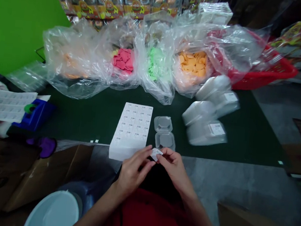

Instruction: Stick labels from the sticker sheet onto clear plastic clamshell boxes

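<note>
My left hand (133,169) and my right hand (173,166) meet at the near edge of the dark green table (92,118). Between their fingertips they pinch a small white sticker label (155,153). Just beyond my left hand lies a white sheet of small labels (132,129). An open clear plastic clamshell case (164,132) sits right of the sheet, directly ahead of my fingertips.
Clear bags at the back hold pink (123,59), green (155,62) and orange (193,63) pieces. A stack of white plastic cases (210,111) lies right. A red basket (270,72), a blue tool (36,113), label sheets (6,105), cardboard boxes (47,174) and a pale bucket (53,211) surround me.
</note>
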Demonstrator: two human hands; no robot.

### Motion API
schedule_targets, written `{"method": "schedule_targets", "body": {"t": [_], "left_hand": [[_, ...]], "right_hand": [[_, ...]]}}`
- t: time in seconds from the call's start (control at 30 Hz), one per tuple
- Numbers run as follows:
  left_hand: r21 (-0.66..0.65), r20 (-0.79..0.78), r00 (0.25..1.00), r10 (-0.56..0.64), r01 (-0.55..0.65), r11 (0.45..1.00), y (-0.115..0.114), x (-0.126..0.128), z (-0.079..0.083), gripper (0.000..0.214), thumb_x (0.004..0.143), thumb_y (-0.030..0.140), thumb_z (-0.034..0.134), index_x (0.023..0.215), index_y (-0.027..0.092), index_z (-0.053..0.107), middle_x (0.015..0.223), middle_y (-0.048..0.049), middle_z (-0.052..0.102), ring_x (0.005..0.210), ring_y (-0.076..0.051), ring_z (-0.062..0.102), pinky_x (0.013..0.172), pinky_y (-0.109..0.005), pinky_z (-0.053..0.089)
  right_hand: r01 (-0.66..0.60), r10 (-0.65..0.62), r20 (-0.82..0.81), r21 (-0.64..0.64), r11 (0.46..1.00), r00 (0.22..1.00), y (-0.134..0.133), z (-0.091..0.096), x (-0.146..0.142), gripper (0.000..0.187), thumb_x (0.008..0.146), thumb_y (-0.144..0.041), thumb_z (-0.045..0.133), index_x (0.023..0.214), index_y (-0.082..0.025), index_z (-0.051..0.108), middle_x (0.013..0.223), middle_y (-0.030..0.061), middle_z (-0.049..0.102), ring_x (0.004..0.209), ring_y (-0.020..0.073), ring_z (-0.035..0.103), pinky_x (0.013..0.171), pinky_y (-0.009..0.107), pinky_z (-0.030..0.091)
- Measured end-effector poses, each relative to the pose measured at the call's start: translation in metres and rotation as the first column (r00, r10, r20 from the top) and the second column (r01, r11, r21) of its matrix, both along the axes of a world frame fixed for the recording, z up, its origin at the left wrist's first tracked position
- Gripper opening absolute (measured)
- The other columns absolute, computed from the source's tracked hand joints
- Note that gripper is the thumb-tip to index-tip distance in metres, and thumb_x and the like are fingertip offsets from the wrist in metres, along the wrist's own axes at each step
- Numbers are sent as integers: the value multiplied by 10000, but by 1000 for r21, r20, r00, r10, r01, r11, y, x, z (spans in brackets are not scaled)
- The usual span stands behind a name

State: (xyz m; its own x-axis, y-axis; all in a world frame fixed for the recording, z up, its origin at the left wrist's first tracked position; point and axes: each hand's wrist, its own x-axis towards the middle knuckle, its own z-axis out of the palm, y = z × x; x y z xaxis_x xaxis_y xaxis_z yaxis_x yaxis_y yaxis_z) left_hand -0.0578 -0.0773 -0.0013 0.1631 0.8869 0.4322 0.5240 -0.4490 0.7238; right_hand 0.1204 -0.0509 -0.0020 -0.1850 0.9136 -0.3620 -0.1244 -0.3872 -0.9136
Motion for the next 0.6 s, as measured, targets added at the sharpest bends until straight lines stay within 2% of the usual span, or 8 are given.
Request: {"method": "schedule_targets", "body": {"t": [0.1,0.17,0.2,0.27,0.37,0.47,0.53,0.6], "left_hand": [[-260,44,999,26,-14,966,16,-2,21,312,1007,267,695,1313,218,668,1177,-88,757,706,-114,686,616,-236,591],[-364,27,997,-72,77,928,28,-3,32,108,1021,276,663,1074,212,732,991,-45,743,753,-135,670,646,-244,555],[-396,20,993,-114,112,911,33,-3,36,123,1029,267,641,967,209,731,919,-31,724,780,-145,665,675,-253,541],[-407,23,993,-113,113,906,43,-1,39,197,1037,251,613,872,205,711,865,-24,701,813,-157,652,727,-274,518],[-342,115,992,60,-17,940,57,2,36,172,1012,276,648,872,199,710,915,-37,711,843,-165,637,767,-288,503],[-377,241,943,231,-129,917,71,4,27,154,958,325,716,882,192,731,873,-26,706,808,-157,631,743,-272,501],[-441,304,908,289,-135,887,79,7,20,171,921,353,746,891,184,745,788,-9,692,728,-141,615,690,-255,497],[-485,345,886,310,-114,867,84,11,13,189,895,367,760,890,178,755,718,3,677,659,-128,592,648,-247,495]], "right_hand": [[-149,139,106,88,985,985,2,0,12,279,891,-415,758,753,-215,620,679,-48,560,636,130,484,589,244,363],[-217,192,169,143,966,967,2,3,20,225,911,-356,734,759,-212,654,692,-41,587,666,139,523,613,250,387],[-228,196,193,161,960,961,1,5,24,196,923,-347,727,787,-212,690,716,-33,619,682,146,548,632,257,411],[-182,130,246,199,963,960,3,5,32,164,962,-369,704,934,-224,776,828,-1,706,736,170,615,693,286,478],[-26,-125,386,362,932,914,10,-5,45,284,1020,-399,643,1223,-264,788,1197,79,757,1054,253,702,958,399,545],[-85,-192,490,489,868,850,22,-27,54,417,1015,-372,653,1424,-297,691,1562,83,603,1476,327,503,1231,532,383],[-177,-138,542,488,854,829,27,-43,53,521,1000,-339,671,1517,-316,607,1653,59,520,1578,343,376,1279,591,302],[-212,-123,577,479,852,808,27,-54,50,564,1000,-305,664,1554,-338,563,1659,46,515,1593,339,354,1286,611,284]]}}
